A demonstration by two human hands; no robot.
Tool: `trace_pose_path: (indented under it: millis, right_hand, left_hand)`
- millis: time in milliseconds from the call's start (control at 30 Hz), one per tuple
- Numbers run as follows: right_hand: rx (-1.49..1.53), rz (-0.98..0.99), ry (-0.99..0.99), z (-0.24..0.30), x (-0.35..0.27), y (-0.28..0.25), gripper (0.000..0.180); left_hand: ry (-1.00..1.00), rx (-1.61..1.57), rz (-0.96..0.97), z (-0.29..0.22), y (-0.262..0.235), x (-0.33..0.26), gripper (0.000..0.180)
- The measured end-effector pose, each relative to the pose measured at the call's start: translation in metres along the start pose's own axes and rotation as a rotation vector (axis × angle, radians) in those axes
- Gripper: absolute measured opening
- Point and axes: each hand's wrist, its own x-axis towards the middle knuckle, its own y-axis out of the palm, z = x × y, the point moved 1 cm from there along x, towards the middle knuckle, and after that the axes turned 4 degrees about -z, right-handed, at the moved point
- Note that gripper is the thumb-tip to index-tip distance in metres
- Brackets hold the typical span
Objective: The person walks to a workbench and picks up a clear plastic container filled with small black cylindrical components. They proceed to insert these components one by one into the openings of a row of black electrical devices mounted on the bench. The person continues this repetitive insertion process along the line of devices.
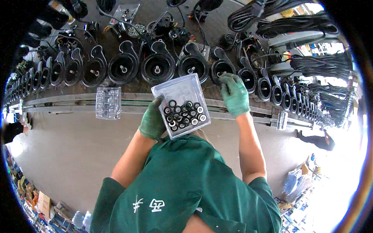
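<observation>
My left hand [153,121], in a green work glove, grips the left side of a clear plastic box [176,92]. Inside, small black rings with pale metal centres [185,113] lie heaped toward the lower end. My right hand [234,93], gloved too, reaches over the near rim of a black round housing [222,66] with a raised arm at its back. Its fingers are pinched together by the shaft in that housing; whatever they hold is hidden. Just left stands another such housing [192,66] with a metal shaft in its middle.
A long row of black housings [157,68] curves along the workbench [140,88]. Clear trays [108,103] hang at its front rail. Behind lie wired motors [163,24], a bag of small parts [125,13] and, at right, coiled black cables [297,25]. Other people stand far left and far right.
</observation>
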Motion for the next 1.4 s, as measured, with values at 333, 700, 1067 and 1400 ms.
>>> trace_pose_path:
  millis: [333,700,1067,1400]
  right_hand:
    - [-0.058,0.56,-0.374,0.081,0.009,-0.007,0.032]
    - [0.106,0.524,-0.456,0.004,-0.001,-0.023,0.025]
    - [0.198,-0.032,0.06,-0.131,-0.011,-0.072,0.022]
    - [0.009,-0.058,-0.074,-0.176,-0.028,-0.043,0.031]
  left_hand:
    - [-0.022,0.017,0.073,0.012,0.001,0.006,0.089]
    - [0.107,0.066,-0.014,0.067,0.029,0.025,0.081]
    - [0.184,0.097,-0.1,0.122,0.054,0.048,0.079]
    - [0.269,0.045,-0.082,0.148,0.064,0.049,0.077]
